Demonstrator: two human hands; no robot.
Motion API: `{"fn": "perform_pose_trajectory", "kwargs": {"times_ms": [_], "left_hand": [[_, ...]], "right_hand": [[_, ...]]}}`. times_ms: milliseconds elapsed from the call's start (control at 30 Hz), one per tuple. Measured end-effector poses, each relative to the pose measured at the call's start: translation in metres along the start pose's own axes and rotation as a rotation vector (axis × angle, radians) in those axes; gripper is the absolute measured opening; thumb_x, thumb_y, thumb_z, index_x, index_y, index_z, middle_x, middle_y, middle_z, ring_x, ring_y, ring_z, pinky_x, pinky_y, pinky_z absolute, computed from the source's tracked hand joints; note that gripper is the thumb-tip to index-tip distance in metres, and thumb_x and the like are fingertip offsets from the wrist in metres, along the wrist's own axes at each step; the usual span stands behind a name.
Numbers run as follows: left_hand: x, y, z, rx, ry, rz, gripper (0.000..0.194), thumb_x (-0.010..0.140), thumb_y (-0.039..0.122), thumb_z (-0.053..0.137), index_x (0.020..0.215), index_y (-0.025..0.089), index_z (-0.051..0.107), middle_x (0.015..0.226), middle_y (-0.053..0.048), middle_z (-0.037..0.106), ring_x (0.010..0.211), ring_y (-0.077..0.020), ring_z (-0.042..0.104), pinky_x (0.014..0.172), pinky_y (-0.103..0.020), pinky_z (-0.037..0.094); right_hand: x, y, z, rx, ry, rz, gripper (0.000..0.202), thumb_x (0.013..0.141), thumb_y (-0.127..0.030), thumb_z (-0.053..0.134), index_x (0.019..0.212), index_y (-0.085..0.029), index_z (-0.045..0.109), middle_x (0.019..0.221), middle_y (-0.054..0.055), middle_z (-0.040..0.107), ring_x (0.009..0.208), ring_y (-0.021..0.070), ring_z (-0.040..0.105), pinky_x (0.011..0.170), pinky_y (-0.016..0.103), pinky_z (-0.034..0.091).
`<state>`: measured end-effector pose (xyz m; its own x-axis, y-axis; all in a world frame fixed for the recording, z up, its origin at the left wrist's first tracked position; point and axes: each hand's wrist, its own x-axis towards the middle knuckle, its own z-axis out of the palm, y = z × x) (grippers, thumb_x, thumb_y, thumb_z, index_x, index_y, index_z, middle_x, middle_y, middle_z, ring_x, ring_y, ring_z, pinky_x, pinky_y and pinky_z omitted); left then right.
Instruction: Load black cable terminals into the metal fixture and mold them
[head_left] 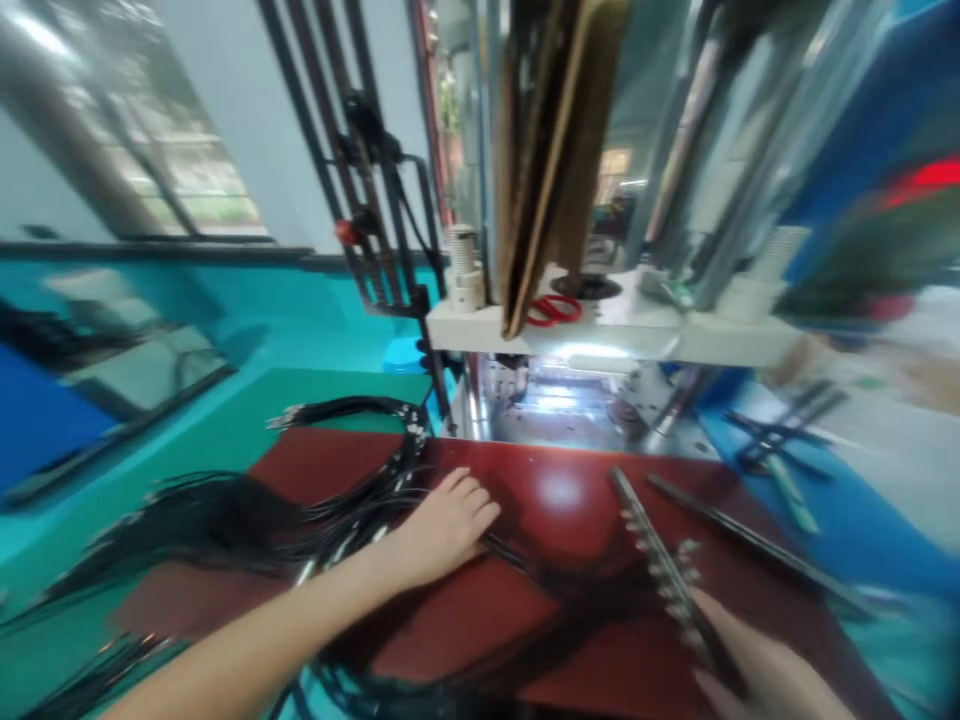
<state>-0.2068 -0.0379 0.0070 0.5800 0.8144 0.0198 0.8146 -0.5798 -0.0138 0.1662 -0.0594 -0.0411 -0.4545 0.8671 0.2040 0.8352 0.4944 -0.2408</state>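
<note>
Nearest the camera, at the lower right, the right hand (757, 665) has its grip clamped on a long dark bar studded with a row of small metal connectors (664, 560), which slants up and away over the glossy dark-red counter (570, 500). Just beside the bar on the right, a second thin dark strip (750, 540) lies flat on the same surface. To the left, the left hand (446, 525) rests palm down on a bundle of thin black cables with metal tips (330, 500); its fingers lie spread and flat, the grip apart, pressing the strands rather than closing round them. The cables fan out leftwards over the green mat (225, 430). Beyond the counter stands a white machine platform (600, 330) with a lit opening beneath it, and red-handled scissors (553, 310) lie on the platform beside a brown cardboard sheet (555, 150) standing on edge.
</note>
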Motion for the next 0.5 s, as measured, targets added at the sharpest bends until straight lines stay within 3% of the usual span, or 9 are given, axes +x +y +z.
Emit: {"fn": "perform_pose_trajectory", "kwargs": {"times_ms": [67,133,233,333,400,500], "left_hand": [[0.006,0.003,0.008,0.033,-0.05,0.089,0.01,0.079,0.018,0.051,0.089,0.017,0.053,0.085,-0.005,0.059,0.086,-0.021,0.052,0.087,-0.037,0.034],[0.009,0.005,0.01,0.053,-0.092,0.154,0.008,0.081,0.014,0.045,0.079,0.017,0.051,0.077,-0.004,0.059,0.075,-0.0188,0.053,0.073,-0.033,0.038],[0.012,0.01,0.001,0.067,-0.106,0.167,0.008,0.082,0.015,0.042,0.078,0.018,0.049,0.076,-0.003,0.06,0.07,-0.0189,0.055,0.065,-0.032,0.039],[0.016,0.022,-0.011,0.061,-0.132,0.175,0.009,0.084,0.02,0.042,0.08,0.018,0.05,0.076,-0.004,0.062,0.07,-0.0201,0.057,0.065,-0.031,0.04],[0.021,0.032,-0.014,0.057,-0.154,0.175,0.013,0.086,0.024,0.04,0.081,0.018,0.051,0.077,-0.005,0.063,0.07,-0.0214,0.059,0.064,-0.032,0.042],[0.03,0.043,-0.011,0.041,-0.159,0.139,0.015,0.086,0.026,0.039,0.085,0.017,0.052,0.08,-0.007,0.065,0.073,-0.0233,0.061,0.064,-0.033,0.045]], "right_hand": [[0.001,-0.009,-0.011,0.099,-0.19,0.135,0.038,0.071,-0.016,0.047,0.106,-0.028,0.052,0.085,0.0,0.068,0.076,0.0205,0.064,0.062,0.026,0.047],[0.01,-0.014,-0.023,0.193,-0.312,0.222,0.031,0.066,-0.012,0.046,0.093,-0.024,0.054,0.079,0.0,0.066,0.074,0.0194,0.063,0.063,0.025,0.044],[0.028,-0.014,-0.037,0.294,-0.372,0.271,0.02,0.061,-0.009,0.047,0.077,-0.02,0.051,0.077,0.001,0.064,0.073,0.0177,0.06,0.064,0.024,0.041],[0.048,-0.004,-0.046,0.352,-0.454,0.401,0.014,0.067,-0.009,0.042,0.075,-0.019,0.048,0.064,0.001,0.06,0.056,0.0155,0.057,0.052,0.023,0.038],[0.065,0.005,-0.05,0.312,-0.43,0.44,0.011,0.073,-0.012,0.04,0.075,-0.019,0.049,0.06,0.001,0.059,0.053,0.0151,0.056,0.049,0.023,0.036],[0.097,0.018,-0.058,0.194,-0.263,0.361,0.007,0.074,-0.016,0.046,0.075,-0.018,0.053,0.073,0.003,0.063,0.071,0.0174,0.057,0.061,0.024,0.037]]}}
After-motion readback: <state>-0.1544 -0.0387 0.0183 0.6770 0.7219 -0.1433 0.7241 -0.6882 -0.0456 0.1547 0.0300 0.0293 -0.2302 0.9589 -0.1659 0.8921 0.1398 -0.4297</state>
